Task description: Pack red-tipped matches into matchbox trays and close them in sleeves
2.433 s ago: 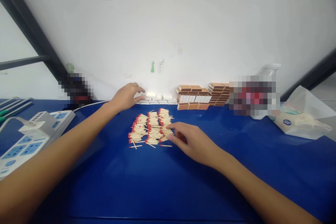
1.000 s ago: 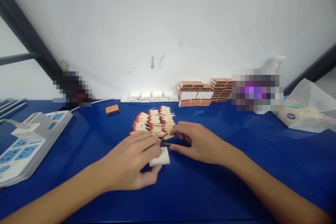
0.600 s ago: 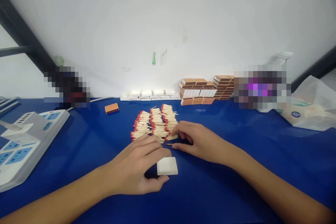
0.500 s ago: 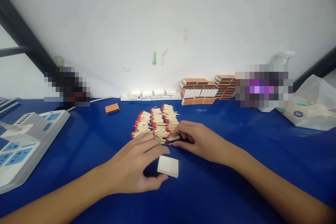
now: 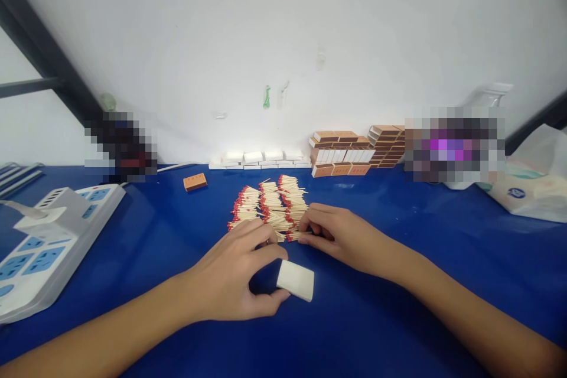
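White tray (image 5: 296, 280) held at its left end by left hand (image 5: 241, 266), thumb and forefinger parted; now skewed, nearside of matches (image 5: 271, 207). Right hand (image 5: 339, 237) nearly closed there, hold unclear. Stray match no longer lies apart: pile likely tidier.

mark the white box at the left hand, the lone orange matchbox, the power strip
White box (image 5: 296, 280): head view, middle of its upper face
Lone orange matchbox (image 5: 195, 181): head view, its printed top
Power strip (image 5: 47, 260): head view, its socket face
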